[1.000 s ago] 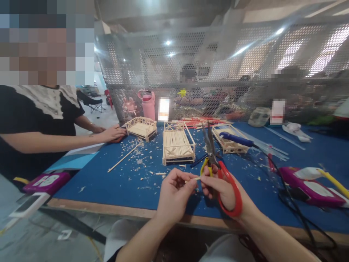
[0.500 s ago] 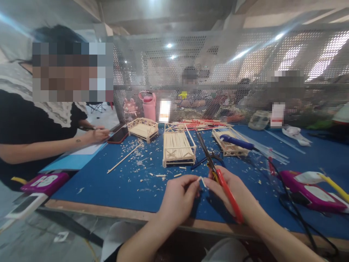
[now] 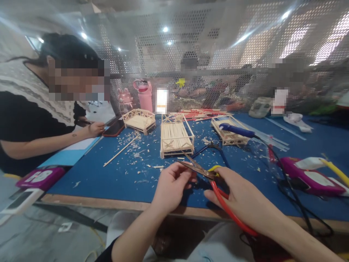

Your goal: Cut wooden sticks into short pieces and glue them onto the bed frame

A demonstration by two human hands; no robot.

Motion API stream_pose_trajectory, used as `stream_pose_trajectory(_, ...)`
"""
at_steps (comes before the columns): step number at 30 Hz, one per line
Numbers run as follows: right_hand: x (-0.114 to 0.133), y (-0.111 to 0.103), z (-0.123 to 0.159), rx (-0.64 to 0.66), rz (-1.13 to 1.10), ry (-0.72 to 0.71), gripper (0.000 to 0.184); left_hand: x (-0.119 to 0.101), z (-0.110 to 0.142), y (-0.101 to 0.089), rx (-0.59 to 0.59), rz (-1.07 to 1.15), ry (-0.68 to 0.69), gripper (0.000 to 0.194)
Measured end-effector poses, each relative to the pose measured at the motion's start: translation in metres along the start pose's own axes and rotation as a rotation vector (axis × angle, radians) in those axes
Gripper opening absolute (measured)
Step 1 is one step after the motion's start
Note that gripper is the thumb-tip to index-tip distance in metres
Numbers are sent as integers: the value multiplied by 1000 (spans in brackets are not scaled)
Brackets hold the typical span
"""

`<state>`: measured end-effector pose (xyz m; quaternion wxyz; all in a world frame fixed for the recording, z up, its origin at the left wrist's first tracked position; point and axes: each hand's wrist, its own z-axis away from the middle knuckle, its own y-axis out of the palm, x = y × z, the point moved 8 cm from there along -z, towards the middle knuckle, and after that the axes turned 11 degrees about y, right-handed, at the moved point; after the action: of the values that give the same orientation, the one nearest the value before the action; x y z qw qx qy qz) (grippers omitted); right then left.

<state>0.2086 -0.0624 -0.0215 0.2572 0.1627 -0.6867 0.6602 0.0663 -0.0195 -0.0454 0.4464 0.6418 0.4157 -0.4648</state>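
My right hand (image 3: pixel 240 196) is wrapped round the handles of red-handled scissors (image 3: pixel 197 169). Their blades point left, slightly apart, and cross over the fingertips of my left hand (image 3: pixel 170 187). The left fingers are pinched together, but whatever lies between them is hidden by the fingers and blades. Just beyond my hands stands a small bed-shaped frame of wooden sticks (image 3: pixel 177 136), and a dark blue hand tool (image 3: pixel 225 156) lies behind the scissors. Smaller stick models sit on the left (image 3: pixel 139 120) and on the right (image 3: pixel 223 133).
A blue glue gun (image 3: pixel 236 130) rests against the right model, its cable running toward a purple power strip (image 3: pixel 305 178). Stick offcuts litter the blue tabletop (image 3: pixel 109 185). Red-and-pale sticks (image 3: pixel 201 115) lie along the back. At left, a person (image 3: pixel 40 123) leans beside a phone (image 3: pixel 113 128).
The scissors have swung from pointing away to pointing left, with their blades now at my left fingertips. My right hand has moved apart from the small pale piece it was touching. The view has tilted down.
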Motion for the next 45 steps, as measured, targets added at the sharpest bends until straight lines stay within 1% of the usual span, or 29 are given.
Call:
stream_pose_trajectory(7,2,0,1,21,-20,-63,30,-3,0,1,57,-99,80,18)
stream_pose_trajectory(15,9,-5,1,-45,27,-156,24,-8,2,2,49,-155,98,16)
stream_pose_trajectory(20,12,-3,-1,-36,114,-142,28,-7,1,1,29,-130,120,15)
stream_pose_trajectory(24,10,2,-2,-29,134,-133,12,-6,2,1,18,-123,122,15)
stream_pose_trajectory(30,1,11,-4,1,256,-34,19,-10,3,-1,2,-186,108,18)
stream_pose_trajectory(35,-2,13,-3,-36,367,-37,15,-10,3,-5,-36,-225,123,18)
stream_pose_trajectory(38,-4,14,-2,-59,345,-49,17,-8,3,-8,-45,-248,133,17)
stream_pose_trajectory(42,-6,16,-3,-42,244,-39,15,-7,3,-6,-27,-246,148,16)
stream_pose_trajectory(45,-6,13,-6,-27,170,-18,13,-5,1,-4,-30,-192,115,13)
